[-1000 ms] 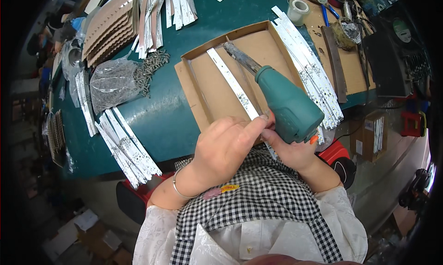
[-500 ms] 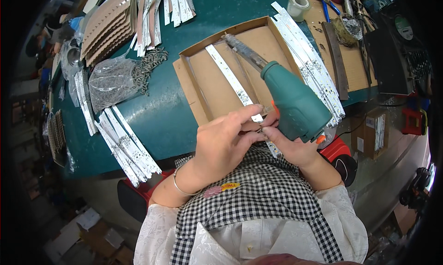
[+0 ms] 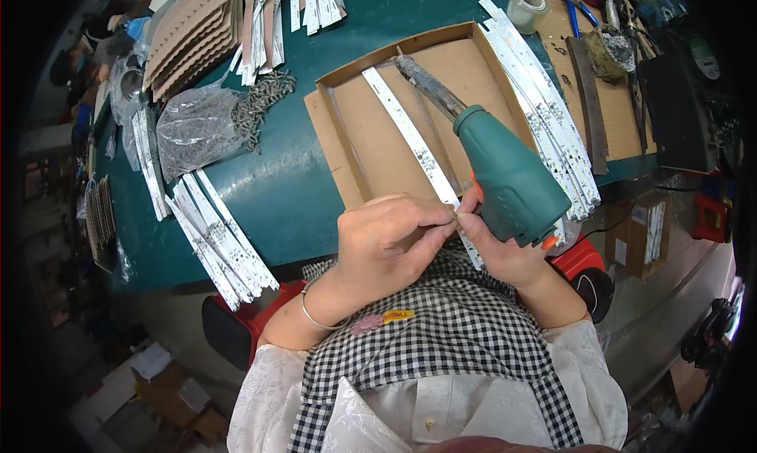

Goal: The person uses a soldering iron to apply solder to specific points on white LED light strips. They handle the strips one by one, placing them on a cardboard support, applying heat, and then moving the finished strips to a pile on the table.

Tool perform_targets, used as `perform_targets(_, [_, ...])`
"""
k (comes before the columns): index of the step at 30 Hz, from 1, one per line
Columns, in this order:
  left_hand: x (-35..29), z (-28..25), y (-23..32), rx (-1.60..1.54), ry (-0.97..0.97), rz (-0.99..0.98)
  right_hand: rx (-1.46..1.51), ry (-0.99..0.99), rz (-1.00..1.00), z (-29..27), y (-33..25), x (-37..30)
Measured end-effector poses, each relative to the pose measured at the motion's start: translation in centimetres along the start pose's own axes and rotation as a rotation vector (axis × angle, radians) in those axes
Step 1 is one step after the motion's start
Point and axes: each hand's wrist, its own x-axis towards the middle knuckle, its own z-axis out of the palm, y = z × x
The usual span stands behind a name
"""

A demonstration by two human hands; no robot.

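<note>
My left hand (image 3: 394,236) is closed in a pinch, its thumb and finger tips meeting over a white LED circuit strip (image 3: 406,130). What lies between those tips is too small to make out. Touching them are the thumb and finger of my right hand (image 3: 509,252). Its other fingers are hidden under a green soldering gun (image 3: 512,177) with orange parts, which appears held in this hand. The gun's dark tip points away over a shallow cardboard tray (image 3: 335,149). Slanting across the tray, the strip passes beneath my fingertips, its near end by my apron.
Stacks of LED strips lie right of the tray (image 3: 544,114) and at the table's left front (image 3: 217,244). A plastic bag (image 3: 193,130) sits beside a pile of small dark metal parts (image 3: 260,106). Farther right are a tape roll (image 3: 527,7) and a dark bar (image 3: 586,98).
My left fingers have drawn together into a tighter pinch against my right fingertips. The whole view has shifted slightly; the gun remains over the tray's right side.
</note>
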Motion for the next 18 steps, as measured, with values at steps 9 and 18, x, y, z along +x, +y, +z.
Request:
perform_targets(9, [1.5,-1.4,-4.0,0.380,0.061,-0.054,-0.106,0.014,-0.023,-2.1,-0.2,-0.4])
perform_targets(18, [1.9,-1.1,-6.2,0.517,0.001,-0.050,-0.064,0.079,0.139,-3.9,0.3,-3.2])
